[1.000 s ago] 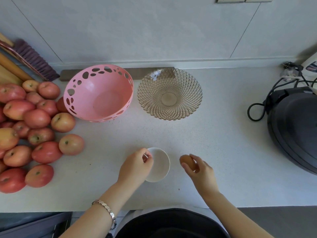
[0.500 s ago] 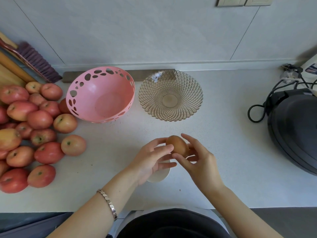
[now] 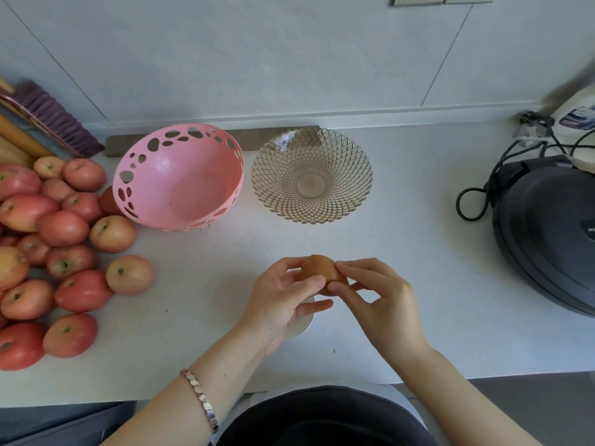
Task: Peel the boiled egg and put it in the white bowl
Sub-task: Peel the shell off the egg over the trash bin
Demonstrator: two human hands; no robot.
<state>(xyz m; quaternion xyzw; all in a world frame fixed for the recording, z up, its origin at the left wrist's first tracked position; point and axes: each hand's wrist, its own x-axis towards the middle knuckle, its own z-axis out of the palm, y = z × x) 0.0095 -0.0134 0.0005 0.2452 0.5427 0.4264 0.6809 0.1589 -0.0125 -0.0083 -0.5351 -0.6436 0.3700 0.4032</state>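
**Brown egg held in both hands above the white bowl**

The egg [image 3: 322, 268] is held over the near middle of the worktop [image 3: 402, 252], between the two hands. Its brown shell is seen on every part that shows. The left hand [image 3: 280, 300] is curled round the egg's left side, with the thumb laid across the near face and the fingertips behind. The right hand [image 3: 383, 304] is closed on the egg's right end in a pinch of thumb and forefinger, the other fingers being loosely bent behind. A bracelet [image 3: 199, 394] is worn on the left wrist.

The white bowl [image 3: 301, 326] is set on the worktop directly under the left hand, so that only a strip of its near right rim is seen; what it holds cannot be told.

Farther back, two larger bowls are placed side by side, near each other but apart. The pink bowl [image 3: 193, 201], pierced with holes round its wall, is on the left, and its smooth floor is seen whole. The clear patterned bowl [image 3: 310, 175] is on the right, its flat base likewise seen whole.

A heap of red apples [image 3: 64, 226] is spread loose on the worktop at the left, touching the pink bowl's left side. A dark lidded appliance [image 3: 547, 233] with a black cable [image 3: 473, 201] is seen at the right edge.
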